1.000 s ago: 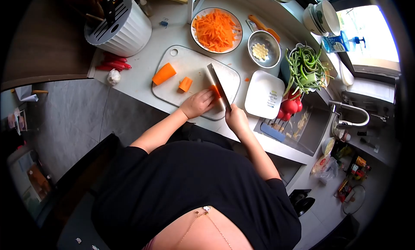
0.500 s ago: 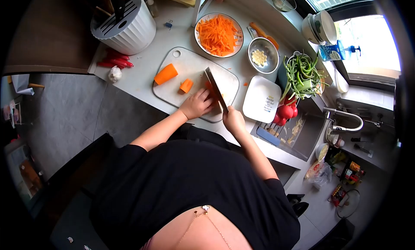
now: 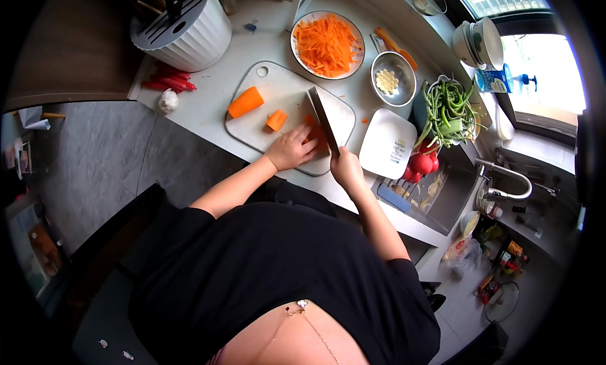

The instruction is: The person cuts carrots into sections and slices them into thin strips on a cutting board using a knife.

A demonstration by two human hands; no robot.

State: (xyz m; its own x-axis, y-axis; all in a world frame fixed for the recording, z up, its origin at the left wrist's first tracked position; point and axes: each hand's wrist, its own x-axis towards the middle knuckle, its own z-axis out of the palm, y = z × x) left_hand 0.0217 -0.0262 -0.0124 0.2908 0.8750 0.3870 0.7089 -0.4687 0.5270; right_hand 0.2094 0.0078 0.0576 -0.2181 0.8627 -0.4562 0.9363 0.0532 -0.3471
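On the cutting board [image 3: 284,87], a carrot piece [image 3: 310,120] is held beneath the bent fingers of the left hand [image 3: 290,148], apparently for steadiness; the knife [image 3: 323,120] is gripped by the right hand [image 3: 346,167], fingers wrapped closed, presumably for control.

The black top [image 3: 278,257] has short sleeves [image 3: 192,221], and a fine golden necklace [image 3: 290,313] carries a pale charm [image 3: 302,304].

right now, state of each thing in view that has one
knife: gripped in right hand
carrot under left hand: partly hidden
larger carrot piece: cut, lying loose
smaller carrot piece: cut, lying loose
carrot shreds: heaped on plate
steel bowl: uncovered, partly filled
garlic bulb: whole
green stalks: heaped
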